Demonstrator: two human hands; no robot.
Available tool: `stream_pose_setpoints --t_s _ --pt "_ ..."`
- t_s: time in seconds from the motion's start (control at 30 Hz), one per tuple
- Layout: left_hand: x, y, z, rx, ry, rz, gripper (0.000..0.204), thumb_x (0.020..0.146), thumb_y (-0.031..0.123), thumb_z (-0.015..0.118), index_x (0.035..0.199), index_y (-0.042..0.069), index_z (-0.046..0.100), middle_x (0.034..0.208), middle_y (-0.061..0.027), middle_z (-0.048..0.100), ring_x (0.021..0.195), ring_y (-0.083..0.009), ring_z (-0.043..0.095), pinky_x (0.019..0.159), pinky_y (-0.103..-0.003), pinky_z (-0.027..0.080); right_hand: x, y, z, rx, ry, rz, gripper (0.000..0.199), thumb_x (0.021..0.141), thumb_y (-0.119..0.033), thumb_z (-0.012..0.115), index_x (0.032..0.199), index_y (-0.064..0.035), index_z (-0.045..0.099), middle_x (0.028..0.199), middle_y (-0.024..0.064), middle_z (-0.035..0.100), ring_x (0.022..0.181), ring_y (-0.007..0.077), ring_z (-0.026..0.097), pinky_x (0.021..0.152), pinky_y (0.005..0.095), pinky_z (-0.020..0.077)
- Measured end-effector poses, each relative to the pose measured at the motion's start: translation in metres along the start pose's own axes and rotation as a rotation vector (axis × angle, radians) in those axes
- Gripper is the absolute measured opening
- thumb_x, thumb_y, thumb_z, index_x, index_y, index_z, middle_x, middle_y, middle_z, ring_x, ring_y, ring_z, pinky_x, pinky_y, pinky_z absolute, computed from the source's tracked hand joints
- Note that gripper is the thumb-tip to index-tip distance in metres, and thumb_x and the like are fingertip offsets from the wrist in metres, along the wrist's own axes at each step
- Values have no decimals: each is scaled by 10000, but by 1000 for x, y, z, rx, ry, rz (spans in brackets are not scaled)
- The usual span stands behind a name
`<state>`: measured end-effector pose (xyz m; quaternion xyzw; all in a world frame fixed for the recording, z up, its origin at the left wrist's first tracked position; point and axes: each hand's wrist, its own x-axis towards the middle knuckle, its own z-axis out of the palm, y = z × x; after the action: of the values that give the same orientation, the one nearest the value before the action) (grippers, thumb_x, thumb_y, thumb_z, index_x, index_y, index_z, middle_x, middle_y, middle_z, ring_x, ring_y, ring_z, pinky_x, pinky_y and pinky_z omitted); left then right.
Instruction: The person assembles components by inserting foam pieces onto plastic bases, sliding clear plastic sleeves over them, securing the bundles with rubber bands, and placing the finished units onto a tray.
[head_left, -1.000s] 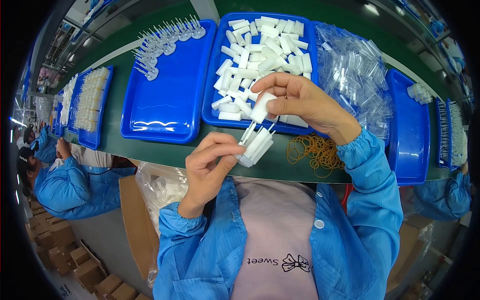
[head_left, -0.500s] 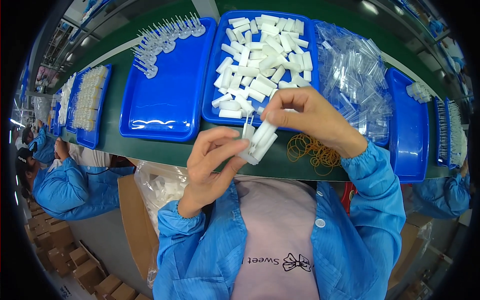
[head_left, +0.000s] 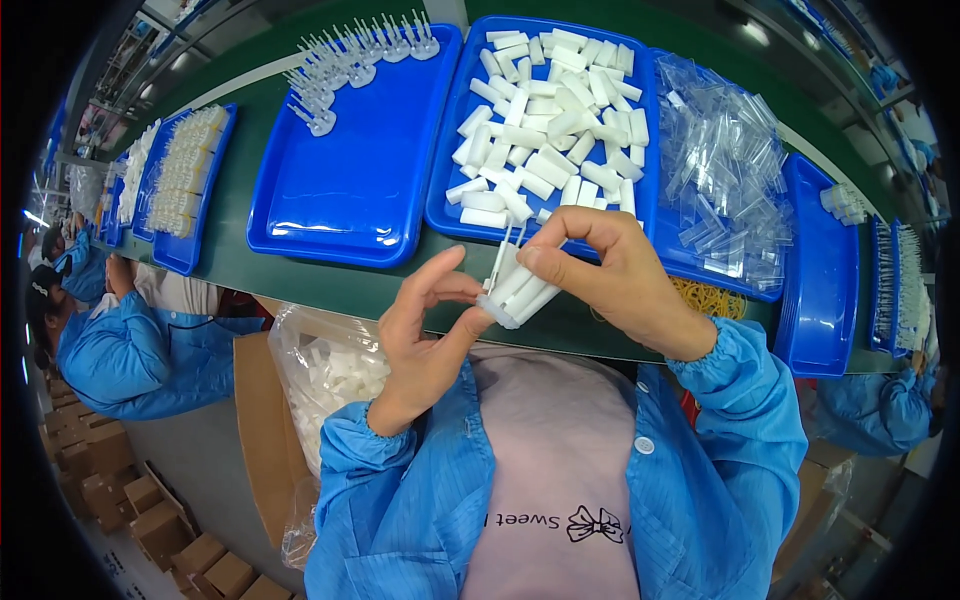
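Observation:
My left hand (head_left: 425, 335) and my right hand (head_left: 605, 280) meet over the near edge of the green belt (head_left: 350, 290). Between them they hold a small bundle of white plastic sticks (head_left: 515, 290). My left thumb and forefinger pinch the bundle's lower end. My right hand grips its upper side, with the fingertips on a thin white stem sticking up from it. Right behind the hands stands a blue tray (head_left: 450, 215) heaped with loose white plastic pieces (head_left: 550, 130).
An almost bare blue tray (head_left: 350, 180) with clear pronged parts (head_left: 350, 55) along its far rim sits on the left. Clear plastic sleeves (head_left: 725, 170) fill a tray on the right, yellow rubber bands (head_left: 710, 298) beside it. A bag of white parts (head_left: 335, 375) hangs at my left. Another worker (head_left: 120, 345) sits left.
My right hand came down from the tray of white pieces with one piece and brought it to the bundle. Both hands have closed in together around the bundle.

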<state>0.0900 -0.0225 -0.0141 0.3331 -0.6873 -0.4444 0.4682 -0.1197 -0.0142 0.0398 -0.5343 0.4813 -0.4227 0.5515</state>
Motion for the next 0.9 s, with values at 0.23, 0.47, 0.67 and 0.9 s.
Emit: stream_pose_setpoints --t_s 0.23,0.47,0.67,0.9 --pt "11 5 -11 200 -21 116 327 745 -27 727 1062 -5 645 909 -111 648 783 -167 633 706 -262 505 21 3 -16 -173 -135 -169 208 899 -193 588 956 -13 677 879 50 658 869 132 590 820 274 445" --pt "28 -2 -28 270 68 28 183 802 0 678 983 21 697 910 -81 612 801 -144 568 714 -239 450 52 38 -22 -903 52 -234 219 819 -184 625 993 -54 652 843 83 652 779 235 604 685 353 434" --pt "26 2 -25 308 16 46 179 804 -6 669 976 32 702 903 -84 612 803 -158 574 702 -252 453 60 65 -25 -998 186 -423 183 802 -131 613 971 -76 654 819 91 629 750 257 607 647 354 448" --pt "21 9 -13 280 -107 168 213 750 -29 691 947 48 712 870 -78 620 763 -194 574 664 -267 450 56 32 -58 -275 4 -75 232 913 -203 550 1035 -37 659 810 -5 580 728 77 509 634 240 425"
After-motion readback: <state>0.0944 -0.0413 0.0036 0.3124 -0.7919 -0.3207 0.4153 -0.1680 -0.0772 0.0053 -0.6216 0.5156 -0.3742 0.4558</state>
